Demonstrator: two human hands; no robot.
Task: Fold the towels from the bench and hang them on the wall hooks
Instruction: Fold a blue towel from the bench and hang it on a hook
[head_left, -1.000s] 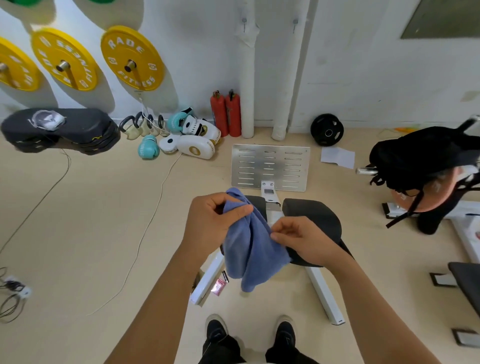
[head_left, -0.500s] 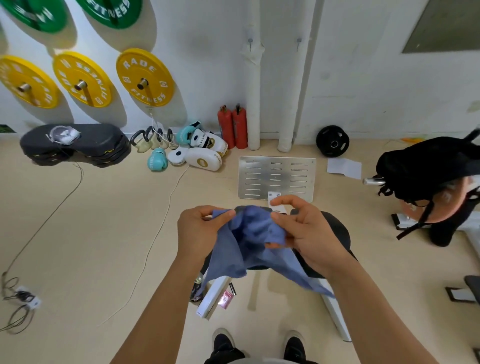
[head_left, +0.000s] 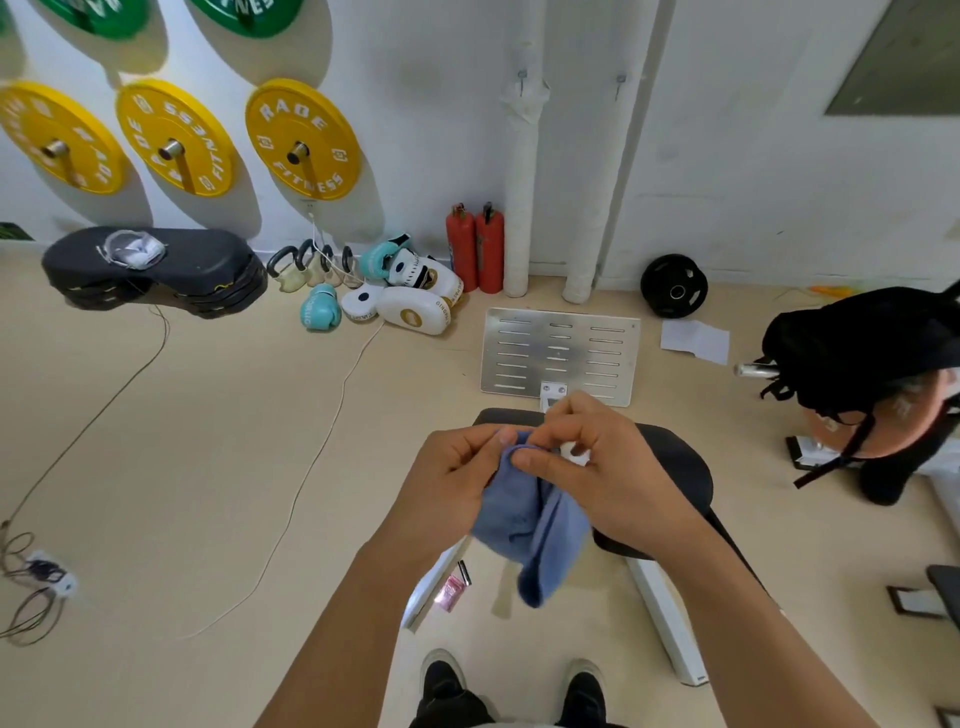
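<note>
Head view shows the fold in hand: both hands meet in front of the person, above the desk (head_left: 670, 467), with a blue towel (head_left: 524, 525) gathered between them. The left hand (head_left: 447, 483) grips the towel's upper part, its fingers curled round the cloth, and the right hand (head_left: 602, 467) pinches the top edge just beside the left thumb. The rest of the towel hangs doubled below the hands, clear of the desk. Two hooks (head_left: 522, 80) sit high on the wall ahead, both bare. The next move likely calls for squaring the doubled edges, then carrying the towel to a hook.
</note>
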